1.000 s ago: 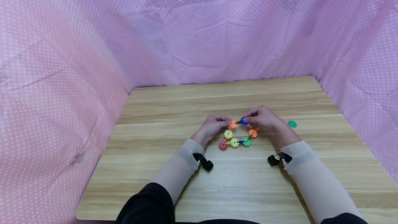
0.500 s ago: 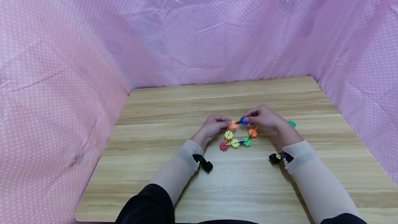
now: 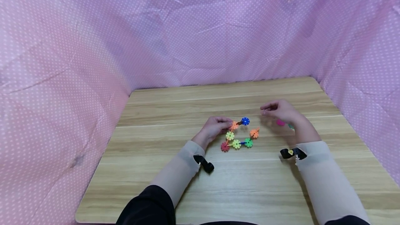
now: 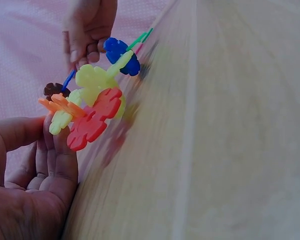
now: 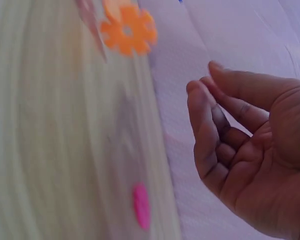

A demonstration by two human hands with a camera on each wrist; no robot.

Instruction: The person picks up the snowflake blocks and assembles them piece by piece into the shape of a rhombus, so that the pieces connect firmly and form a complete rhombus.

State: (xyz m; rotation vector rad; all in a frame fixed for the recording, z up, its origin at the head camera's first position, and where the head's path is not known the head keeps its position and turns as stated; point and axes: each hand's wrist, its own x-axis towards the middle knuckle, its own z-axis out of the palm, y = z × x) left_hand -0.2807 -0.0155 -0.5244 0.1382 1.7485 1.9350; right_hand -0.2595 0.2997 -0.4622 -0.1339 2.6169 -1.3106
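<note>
A chain of flower-shaped interlocking discs point(image 3: 236, 144) forms a ring with a gap at its upper right. My left hand point(image 3: 215, 127) pinches the orange disc point(image 3: 234, 125) at the chain's upper left corner. From there a brown disc leads to a blue disc point(image 3: 245, 121) at one free end. An orange disc point(image 3: 254, 133) ends the other side, above a green one point(image 3: 248, 142). The red disc point(image 4: 95, 120) marks the lower left corner, held up off the table in the left wrist view. Right of the chain, my right hand point(image 3: 282, 111) holds nothing, fingers loosely bent.
A loose pink disc point(image 3: 280, 122) lies on the wooden table point(image 3: 193, 107) below the right hand. Just beside it, a loose green disc point(image 3: 291, 126) is mostly covered by the right wrist. Pink dotted cloth point(image 3: 200, 30) hangs behind the table and along its sides.
My right hand has let go of the blue disc and moved right, over the loose discs. The pink disc has come into view. My left hand keeps its pinch in place.
</note>
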